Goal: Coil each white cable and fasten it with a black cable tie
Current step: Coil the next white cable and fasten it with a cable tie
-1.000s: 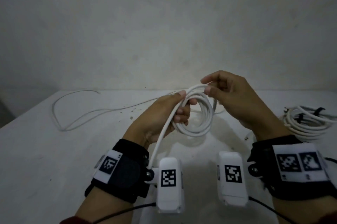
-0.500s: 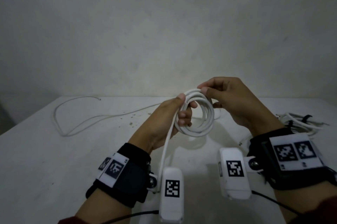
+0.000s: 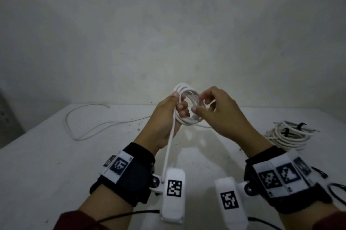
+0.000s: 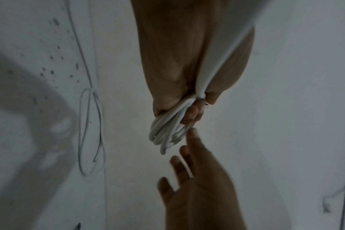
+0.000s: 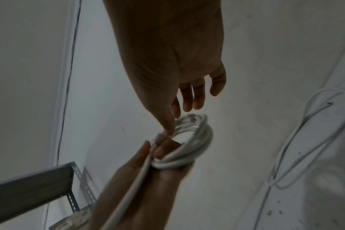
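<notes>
My left hand (image 3: 178, 104) grips a coil of white cable (image 3: 189, 119), held upright above the table with fingers through the loops. The coil's loose tail (image 3: 168, 151) hangs from that hand toward my wrist. My right hand (image 3: 199, 105) is at the coil's right side with relaxed, spread fingers, one fingertip (image 5: 170, 132) touching the loops. The left wrist view shows the coil (image 4: 165, 132) bunched in my left hand (image 4: 193, 109) and the right hand (image 4: 191, 171) open beyond it. No black tie is in either hand.
A pile of coiled white cables (image 3: 288, 134) with black ties (image 3: 300, 126) lies on the white table (image 3: 56, 164) at the right. One loose white cable (image 3: 89, 126) trails across the far left. A wall stands behind; a grey metal rack (image 5: 39, 183) is off the table.
Both hands lifted the coil a little. My right hand let go of its pinch on the top of the coil and dropped to the coil's right side with fingers loosened.
</notes>
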